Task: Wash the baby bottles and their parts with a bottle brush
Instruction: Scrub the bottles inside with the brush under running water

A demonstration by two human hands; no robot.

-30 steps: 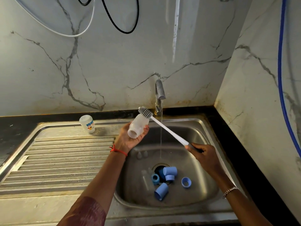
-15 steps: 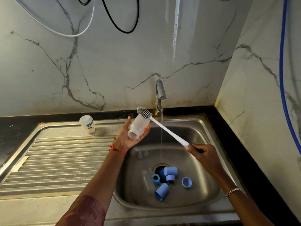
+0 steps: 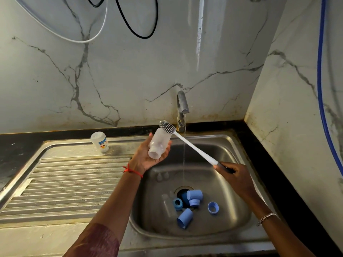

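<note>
The left hand (image 3: 146, 158) was held palm up over the rear left part of the sink (image 3: 239, 145), thumb and fingers curled loosely round a clear bottle (image 3: 158, 144). The bottle lay tilted in the palm, its open neck pointing down toward the camera and its base raised toward the wall. The right hand (image 3: 233, 175) gripped the dark end of the brush (image 3: 193, 146), fingers closed round the handle, over the right half of the basin. The white shaft ran up and to the left from that hand, and the grey bristle head rested against the base of the bottle, outside it. The tap (image 3: 182, 105) stood at the rear rim. A thin stream (image 3: 184, 156) fell from it into the basin, just right of the bottle and apart from it, crossing the brush shaft in this view. Blue parts lay on the basin floor around the drain: a cap (image 3: 194, 194) at the drain edge, a second cap (image 3: 184, 218) nearer the front wall, a ring (image 3: 213, 207) to the right and a second ring (image 3: 177, 203) to the left. A second bottle (image 3: 100, 141) with a printed label stood on the drainboard (image 3: 74, 182) near its rear edge, well apart from both hands.
</note>
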